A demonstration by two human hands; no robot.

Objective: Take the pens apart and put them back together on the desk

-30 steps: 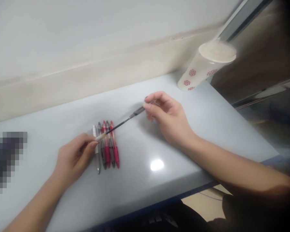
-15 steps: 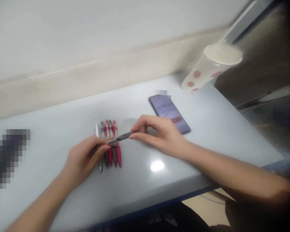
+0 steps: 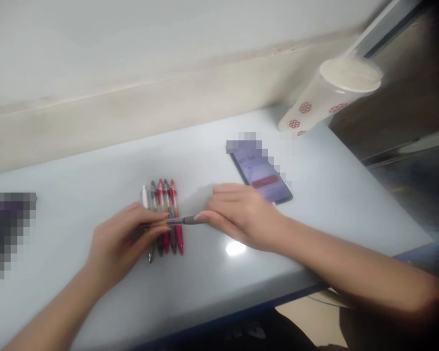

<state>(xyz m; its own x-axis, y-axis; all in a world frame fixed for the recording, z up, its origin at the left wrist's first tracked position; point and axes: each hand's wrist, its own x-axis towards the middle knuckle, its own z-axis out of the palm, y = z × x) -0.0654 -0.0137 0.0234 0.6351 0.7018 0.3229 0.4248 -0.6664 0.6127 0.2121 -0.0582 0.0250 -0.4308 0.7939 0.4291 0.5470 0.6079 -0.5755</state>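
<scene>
The left hand (image 3: 124, 239) grips a dark pen (image 3: 185, 220) just above a row of red and grey pens (image 3: 163, 217) on the desk (image 3: 76, 219). At 3 o'clock, the right hand (image 3: 241, 214) pinches the pen's far end, a smartphone (image 3: 261, 173) at its 1 o'clock.

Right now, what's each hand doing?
Left hand: closed, holding one end of a grey pen.
Right hand: closed on that pen's other end.

Left hand (image 3: 122, 239): lower middle of the frame, fingers (image 3: 149, 218) curled and pointing right
Right hand (image 3: 241, 214): just right of center, fingers (image 3: 223, 191) reaching left, tips close to the left ones
Arms: left forearm (image 3: 54, 312) comes up from bottom left, right forearm (image 3: 351, 273) from lower right, pretty much
</scene>
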